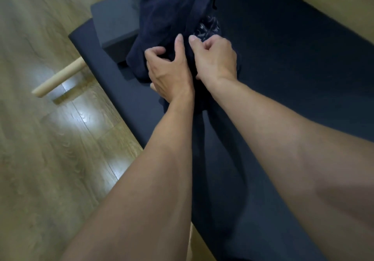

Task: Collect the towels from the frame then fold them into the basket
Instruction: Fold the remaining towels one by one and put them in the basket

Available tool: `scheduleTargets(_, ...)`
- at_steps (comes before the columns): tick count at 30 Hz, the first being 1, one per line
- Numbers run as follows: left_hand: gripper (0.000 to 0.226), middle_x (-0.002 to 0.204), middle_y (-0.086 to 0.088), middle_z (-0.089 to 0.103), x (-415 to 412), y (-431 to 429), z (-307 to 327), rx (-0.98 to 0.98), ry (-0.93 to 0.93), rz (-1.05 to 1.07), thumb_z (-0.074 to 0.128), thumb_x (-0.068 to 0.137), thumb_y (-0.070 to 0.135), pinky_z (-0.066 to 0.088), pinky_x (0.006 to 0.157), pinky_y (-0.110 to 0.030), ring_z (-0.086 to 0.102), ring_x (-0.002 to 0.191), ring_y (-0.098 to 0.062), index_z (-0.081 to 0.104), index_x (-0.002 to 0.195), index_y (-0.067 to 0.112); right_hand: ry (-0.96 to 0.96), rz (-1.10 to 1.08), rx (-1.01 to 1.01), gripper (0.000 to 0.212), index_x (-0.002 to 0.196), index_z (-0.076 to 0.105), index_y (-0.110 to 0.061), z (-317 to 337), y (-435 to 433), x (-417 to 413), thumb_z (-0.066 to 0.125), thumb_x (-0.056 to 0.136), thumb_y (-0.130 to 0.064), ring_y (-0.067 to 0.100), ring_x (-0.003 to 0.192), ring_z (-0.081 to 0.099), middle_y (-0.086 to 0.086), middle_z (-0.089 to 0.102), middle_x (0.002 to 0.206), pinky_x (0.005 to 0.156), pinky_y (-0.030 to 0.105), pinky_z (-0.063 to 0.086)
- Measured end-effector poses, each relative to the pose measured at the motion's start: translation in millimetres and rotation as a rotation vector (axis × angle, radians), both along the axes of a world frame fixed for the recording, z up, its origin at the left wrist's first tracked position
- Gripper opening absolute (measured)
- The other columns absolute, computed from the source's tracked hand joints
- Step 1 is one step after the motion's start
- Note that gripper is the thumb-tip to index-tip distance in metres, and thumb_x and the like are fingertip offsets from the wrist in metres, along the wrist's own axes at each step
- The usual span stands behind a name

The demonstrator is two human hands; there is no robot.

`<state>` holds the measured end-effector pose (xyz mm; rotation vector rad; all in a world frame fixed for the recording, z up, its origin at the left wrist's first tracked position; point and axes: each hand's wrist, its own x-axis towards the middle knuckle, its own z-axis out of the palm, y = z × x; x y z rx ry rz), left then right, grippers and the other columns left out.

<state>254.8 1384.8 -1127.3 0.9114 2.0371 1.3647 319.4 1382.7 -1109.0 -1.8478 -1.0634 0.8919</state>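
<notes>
Gripping dark navy towel [162, 18], bunched against grey block [113, 26]: left hand [168, 72], fingers curled into cloth. Right hand [214, 60] alongside, fingers curled round same towel. Dark mat [283, 58] beneath block.

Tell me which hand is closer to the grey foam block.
The left hand, gripping the dark navy towel right beside the grey rectangular foam block; the right hand grips the cloth on the side away from it.
</notes>
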Motion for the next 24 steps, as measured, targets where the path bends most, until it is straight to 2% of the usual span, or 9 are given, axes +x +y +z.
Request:
scheduleTargets(3, 0.026, 0.084, 0.007, 0.058, -5, 8, 1, 0.021, -0.022, 0.014, 0.067, 0.086, 0.035, 0.047, 0.084, -0.034, 0.058, 0.085, -0.013, 0.049, 0.099, 0.021, 0.003, 0.025, 0.013, 0.035, 0.076, 0.054, -0.021, 7, 19, -9, 0.054, 0.091, -0.053, 0.023, 0.069, 0.070, 0.000, 0.070, 0.076, 0.070, 0.038, 0.058)
scheduleTargets(5, 0.035, 0.097, 0.002, 0.055, -9, 10, 0, 0.058, -0.033, 0.040, 0.068, 0.085, 0.028, 0.043, 0.074, -0.021, 0.055, 0.087, -0.012, 0.050, 0.113, 0.020, 0.039, 0.039, -0.004, 0.039, 0.081, 0.059, -0.016, 15, 32, -13, 0.053, 0.093, -0.053, 0.016, 0.052, 0.067, 0.001, 0.071, 0.071, 0.057, 0.028, 0.056)
scheduleTargets(7, 0.030, 0.104, 0.000, 0.050, -13, 13, 1, 0.040, 0.026, 0.026, 0.066, 0.088, 0.022, 0.036, 0.065, -0.006, 0.048, 0.083, -0.008, 0.057, 0.116, 0.018, 0.094, 0.038, -0.042, 0.036, 0.081, 0.060, -0.011, 22, 43, -13, 0.054, 0.096, -0.044, 0.010, 0.037, 0.060, 0.000, 0.069, 0.063, 0.045, 0.022, 0.049)
scheduleTargets(10, 0.013, 0.101, -0.004, 0.048, -19, 15, 8, 0.062, 0.077, 0.002, 0.064, 0.089, 0.015, 0.033, 0.063, 0.001, 0.048, 0.083, -0.010, 0.067, 0.100, 0.009, 0.180, 0.010, -0.036, 0.026, 0.075, 0.052, -0.015, 26, 50, -12, 0.055, 0.095, -0.032, 0.017, 0.049, 0.060, 0.001, 0.064, 0.067, 0.054, 0.030, 0.051)
scheduleTargets(13, 0.007, 0.098, -0.002, 0.047, -20, 3, 26, 0.183, 0.119, -0.046, 0.069, 0.085, 0.016, 0.037, 0.068, -0.004, 0.051, 0.082, -0.005, 0.066, 0.084, 0.009, 0.273, 0.007, 0.008, 0.034, 0.066, 0.042, -0.020, 34, 31, -7, 0.056, 0.091, -0.038, 0.024, 0.070, 0.051, 0.004, 0.053, 0.074, 0.066, 0.038, 0.043)
scheduleTargets(16, 0.005, 0.085, 0.006, 0.055, -14, -17, 54, 0.390, 0.130, -0.141, 0.066, 0.085, 0.013, 0.043, 0.066, -0.013, 0.052, 0.069, 0.001, 0.063, 0.081, 0.012, 0.332, -0.035, 0.039, 0.037, 0.068, 0.049, -0.016, 56, -4, 16, 0.055, 0.091, -0.044, 0.022, 0.067, 0.049, 0.002, 0.051, 0.070, 0.067, 0.039, 0.039)
scheduleTargets(18, 0.006, 0.075, 0.011, 0.060, -5, -34, 80, 0.478, 0.066, -0.218, 0.064, 0.088, 0.013, 0.053, 0.063, -0.033, 0.057, 0.064, -0.006, 0.063, 0.083, 0.015, 0.361, -0.085, 0.082, 0.031, 0.079, 0.057, -0.011, 77, -30, 37, 0.055, 0.092, -0.039, 0.018, 0.064, 0.049, 0.005, 0.052, 0.073, 0.061, 0.037, 0.041)
scheduleTargets(20, 0.007, 0.077, 0.009, 0.064, 10, -50, 113, 0.541, 0.005, -0.288, 0.064, 0.091, 0.015, 0.056, 0.062, -0.046, 0.064, 0.068, -0.017, 0.063, 0.085, 0.020, 0.361, -0.138, 0.150, 0.025, 0.084, 0.061, -0.006, 107, -58, 59, 0.058, 0.092, -0.030, 0.012, 0.059, 0.052, 0.004, 0.057, 0.074, 0.053, 0.030, 0.043)
scheduleTargets(24, 0.003, 0.078, 0.000, 0.069, 53, -89, 191, 0.574, -0.104, -0.385, 0.067, 0.089, 0.018, 0.056, 0.067, -0.050, 0.067, 0.072, -0.018, 0.065, 0.088, 0.020, 0.338, -0.262, 0.288, 0.009, 0.084, 0.055, -0.018, 179, -124, 107, 0.061, 0.091, -0.019, 0.005, 0.053, 0.054, 0.000, 0.059, 0.074, 0.049, 0.022, 0.045)
